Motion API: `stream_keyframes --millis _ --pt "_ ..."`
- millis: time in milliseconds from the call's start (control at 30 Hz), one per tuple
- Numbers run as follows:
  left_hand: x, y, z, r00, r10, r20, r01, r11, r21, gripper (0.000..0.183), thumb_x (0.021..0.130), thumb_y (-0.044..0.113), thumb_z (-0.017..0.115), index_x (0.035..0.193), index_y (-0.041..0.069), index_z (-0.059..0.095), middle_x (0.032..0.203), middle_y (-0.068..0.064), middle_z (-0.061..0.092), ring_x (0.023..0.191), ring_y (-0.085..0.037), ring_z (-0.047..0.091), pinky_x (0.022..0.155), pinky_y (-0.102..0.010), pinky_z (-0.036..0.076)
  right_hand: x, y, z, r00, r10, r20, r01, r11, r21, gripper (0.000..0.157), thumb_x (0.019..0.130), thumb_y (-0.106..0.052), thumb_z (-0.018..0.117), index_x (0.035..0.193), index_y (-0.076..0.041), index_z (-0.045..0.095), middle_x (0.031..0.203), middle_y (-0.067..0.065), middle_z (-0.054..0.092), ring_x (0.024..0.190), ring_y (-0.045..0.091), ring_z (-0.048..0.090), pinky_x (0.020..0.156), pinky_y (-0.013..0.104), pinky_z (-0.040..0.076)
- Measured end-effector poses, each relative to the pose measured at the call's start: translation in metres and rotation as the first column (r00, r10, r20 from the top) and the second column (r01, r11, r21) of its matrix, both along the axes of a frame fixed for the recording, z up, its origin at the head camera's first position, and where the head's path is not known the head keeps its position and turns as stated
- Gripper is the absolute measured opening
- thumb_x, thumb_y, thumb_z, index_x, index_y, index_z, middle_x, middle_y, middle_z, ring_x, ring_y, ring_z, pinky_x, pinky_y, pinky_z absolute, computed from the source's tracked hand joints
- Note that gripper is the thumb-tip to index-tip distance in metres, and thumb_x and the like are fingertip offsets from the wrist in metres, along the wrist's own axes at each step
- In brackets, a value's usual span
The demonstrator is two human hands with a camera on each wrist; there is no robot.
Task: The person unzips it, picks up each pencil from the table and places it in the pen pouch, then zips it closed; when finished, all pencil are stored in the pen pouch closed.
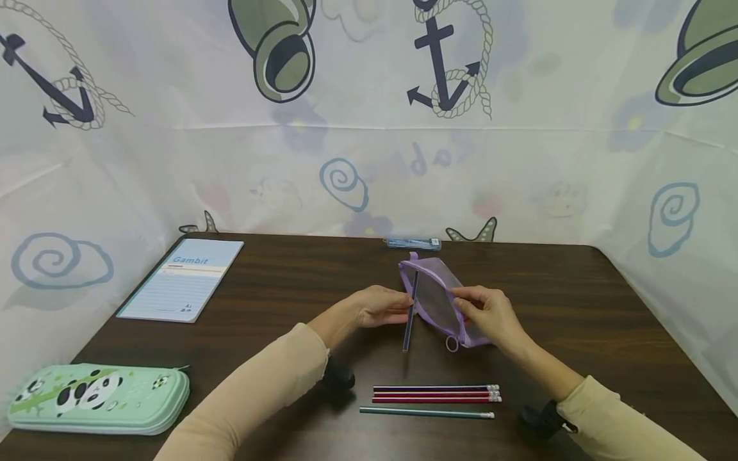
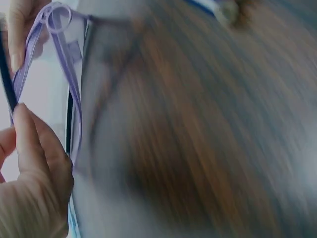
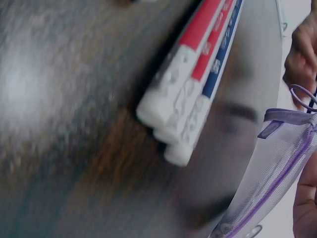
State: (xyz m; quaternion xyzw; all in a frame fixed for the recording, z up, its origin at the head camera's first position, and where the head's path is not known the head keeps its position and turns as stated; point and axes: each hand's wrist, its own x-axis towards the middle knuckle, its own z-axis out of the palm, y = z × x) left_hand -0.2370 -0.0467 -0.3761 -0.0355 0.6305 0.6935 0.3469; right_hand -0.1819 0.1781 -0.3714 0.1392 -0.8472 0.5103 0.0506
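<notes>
A purple mesh zip pouch (image 1: 432,291) is held up off the table with its mouth spread apart. My right hand (image 1: 490,314) pinches the pouch's right edge between thumb and fingers. With my left hand (image 1: 380,308) I grip a dark blue pencil (image 1: 408,330), which stands nearly upright across the pouch's opening. In the left wrist view the pencil (image 2: 7,74) sits close against the purple zip edge; whether the left fingers also grip that edge cannot be told. The pouch's ring pull (image 1: 452,344) hangs at its lower end.
Two red pencils and a dark blue one (image 1: 432,394) lie side by side near the front, with a green pencil (image 1: 426,412) below them. A green panda pencil case (image 1: 98,400) is at front left, a notebook (image 1: 184,282) behind it. A blue packet (image 1: 412,244) lies at the back edge.
</notes>
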Motion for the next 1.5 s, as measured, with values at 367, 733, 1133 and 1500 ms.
stream_keyframes --millis 367,733,1133,1500 --pt "0.003 0.039 -0.002 0.962 0.259 0.086 -0.270 0.952 0.147 0.022 0.089 -0.011 0.053 0.110 -0.007 0.057 0.079 -0.006 0.060 0.077 -0.015 0.061 0.100 -0.037 0.045 0.003 -0.009 -0.002 0.999 0.030 0.023 -0.029 0.999 -0.023 0.022 0.090 0.002 0.058 0.110 0.010 0.064 0.096 0.023 0.064 0.066 0.007 0.060 0.059 0.026 0.057" --pt "0.011 0.058 -0.010 0.955 0.295 0.020 -0.295 0.947 0.127 0.040 0.090 -0.011 0.051 0.130 -0.008 0.048 0.121 -0.024 0.058 0.106 -0.026 0.061 0.097 -0.035 0.047 0.004 -0.009 -0.003 0.998 0.056 0.039 -0.055 0.998 -0.038 0.022 0.090 0.003 0.057 0.109 0.011 0.063 0.095 0.023 0.063 0.070 0.007 0.061 0.060 0.023 0.057" --pt "0.013 0.065 -0.013 0.937 0.348 0.008 -0.346 0.928 0.137 0.049 0.090 -0.012 0.050 0.137 -0.011 0.036 0.127 -0.027 0.052 0.113 -0.031 0.056 0.098 -0.038 0.047 0.006 -0.007 -0.006 0.995 0.095 0.006 -0.095 0.995 -0.013 0.020 0.089 0.004 0.058 0.107 0.012 0.064 0.092 0.022 0.063 0.067 0.005 0.061 0.059 0.032 0.058" --pt "0.014 0.069 -0.015 0.915 0.401 -0.035 -0.395 0.911 0.114 0.045 0.086 -0.013 0.054 0.130 -0.010 0.046 0.121 -0.024 0.059 0.086 -0.019 0.067 0.084 -0.032 0.055 0.007 -0.007 0.001 0.995 0.100 0.001 -0.100 0.995 0.012 0.021 0.090 0.003 0.058 0.108 0.012 0.064 0.093 0.023 0.065 0.065 0.007 0.060 0.056 0.028 0.057"
